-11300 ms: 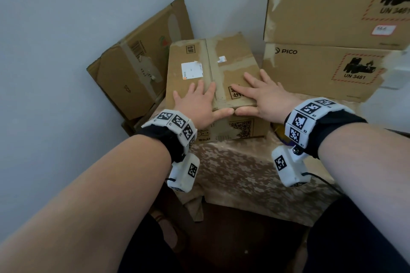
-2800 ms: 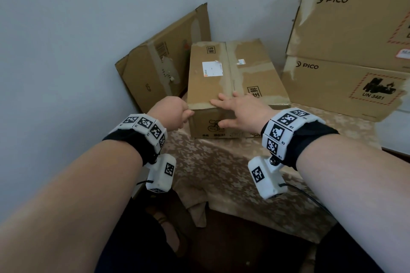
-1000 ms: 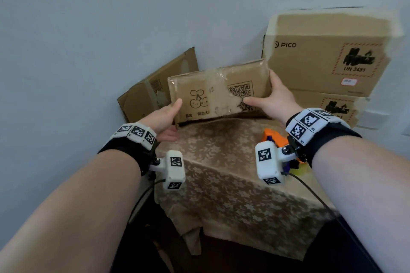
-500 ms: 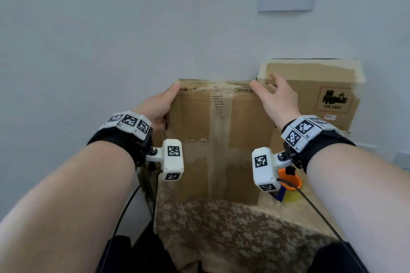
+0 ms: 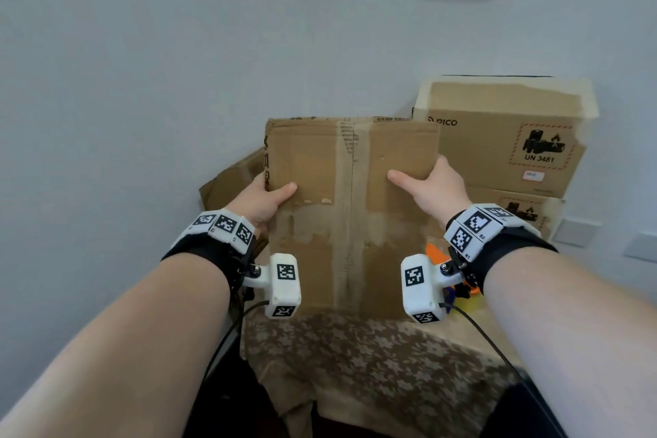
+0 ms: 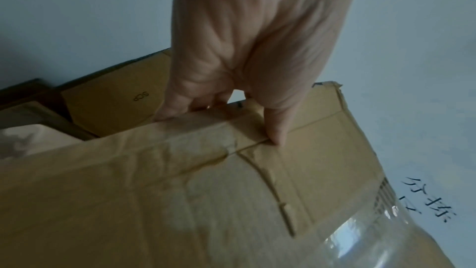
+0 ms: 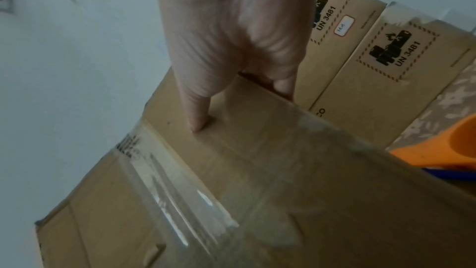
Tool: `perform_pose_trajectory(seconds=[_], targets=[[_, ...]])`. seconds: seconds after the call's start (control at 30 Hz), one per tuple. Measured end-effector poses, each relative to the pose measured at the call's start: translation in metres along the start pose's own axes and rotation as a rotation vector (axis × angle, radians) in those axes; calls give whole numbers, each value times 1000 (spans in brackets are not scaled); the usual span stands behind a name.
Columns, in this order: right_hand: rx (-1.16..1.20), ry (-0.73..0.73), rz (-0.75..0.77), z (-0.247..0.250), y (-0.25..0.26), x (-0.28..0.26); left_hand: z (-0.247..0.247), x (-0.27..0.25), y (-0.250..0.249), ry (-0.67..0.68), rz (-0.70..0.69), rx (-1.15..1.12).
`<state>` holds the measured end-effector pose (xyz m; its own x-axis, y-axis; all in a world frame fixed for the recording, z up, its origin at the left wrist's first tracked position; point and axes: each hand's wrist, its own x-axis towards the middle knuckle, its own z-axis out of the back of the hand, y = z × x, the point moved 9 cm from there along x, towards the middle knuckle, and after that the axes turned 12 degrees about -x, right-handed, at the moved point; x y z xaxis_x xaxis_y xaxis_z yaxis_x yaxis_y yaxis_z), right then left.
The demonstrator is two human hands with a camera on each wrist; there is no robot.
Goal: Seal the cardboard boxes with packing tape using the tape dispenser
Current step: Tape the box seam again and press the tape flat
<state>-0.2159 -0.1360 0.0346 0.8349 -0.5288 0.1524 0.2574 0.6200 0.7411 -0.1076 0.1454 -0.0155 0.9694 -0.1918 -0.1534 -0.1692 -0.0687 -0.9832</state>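
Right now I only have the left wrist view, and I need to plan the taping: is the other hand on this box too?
Observer: Yes. The right hand grips the right edge of the box with its thumb across the near face, mirroring the left hand on the left edge.
Operator: Where is the dispenser?
Observer: An orange tool, probably the tape dispenser, lies on the table to the right of the box, behind the right wrist. Neither hand touches it.
Operator: Is the box lying flat?
Observer: No. It stands upright, its lower edge at the patterned tablecloth and its taped seam facing the person.
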Motion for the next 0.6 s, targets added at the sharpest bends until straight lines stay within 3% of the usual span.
perform_pose_trajectory(seconds=[0.23,0.37,0.6], targets=[[-158,212,-113,-44,-44,3,15,13,62,-31,219,170],[-150,294,-151,-57,-59,-4,19,18,79,-18,248,217],[-73,283,-111,-57,-51,-4,18,20,74,-40,241,166]])
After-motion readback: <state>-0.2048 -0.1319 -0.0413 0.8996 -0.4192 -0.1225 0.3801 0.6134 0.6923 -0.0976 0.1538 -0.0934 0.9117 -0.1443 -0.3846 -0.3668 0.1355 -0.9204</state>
